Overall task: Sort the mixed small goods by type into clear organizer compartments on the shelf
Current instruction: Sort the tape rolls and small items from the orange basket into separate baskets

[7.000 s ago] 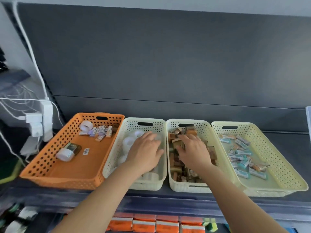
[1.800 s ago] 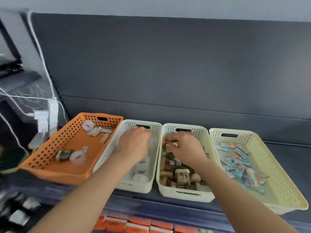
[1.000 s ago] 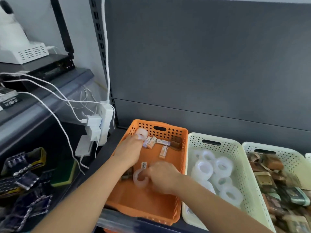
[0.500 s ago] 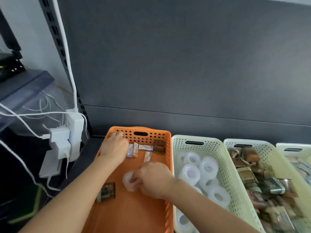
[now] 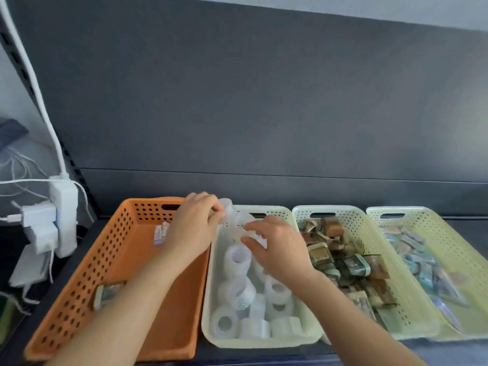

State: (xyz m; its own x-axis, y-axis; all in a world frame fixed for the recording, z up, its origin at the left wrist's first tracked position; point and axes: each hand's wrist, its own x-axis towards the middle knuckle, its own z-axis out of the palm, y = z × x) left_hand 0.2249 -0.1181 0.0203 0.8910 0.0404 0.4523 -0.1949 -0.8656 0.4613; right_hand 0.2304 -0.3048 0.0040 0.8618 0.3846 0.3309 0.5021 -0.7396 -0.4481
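Tape step: pinched a clear roll (image 5: 226,204) in left hand (image 5: 194,225) above back rim of white basket (image 5: 264,342); curled right hand (image 5: 274,247) just beside, perhaps gripping another, too blurred to tell. Needed lowering among the stored rolls (image 5: 237,260) before release, not tossing. Half a second earlier, worked inside orange basket (image 5: 79,273); since crossed over.

Light's soft and even, daylight-ish, no hard shadows anywhere. The back panel (image 5: 264,101) gets paler up and to the right of the white basket (image 5: 264,342), so the light seems to come from that side. The plugs (image 5: 63,207) well left of it sit in a dim corner. The rolls (image 5: 237,260) inside it are washed out.

Motion blur smears the left hand (image 5: 192,231) and the tape roll (image 5: 226,206) it pinches above the basket's far end. The right hand (image 5: 277,249) has mushy fingers (image 5: 253,228). The yellow basket (image 5: 462,260) far right is soft too. Wide-angle distortion bends the cable (image 5: 33,83) far left.
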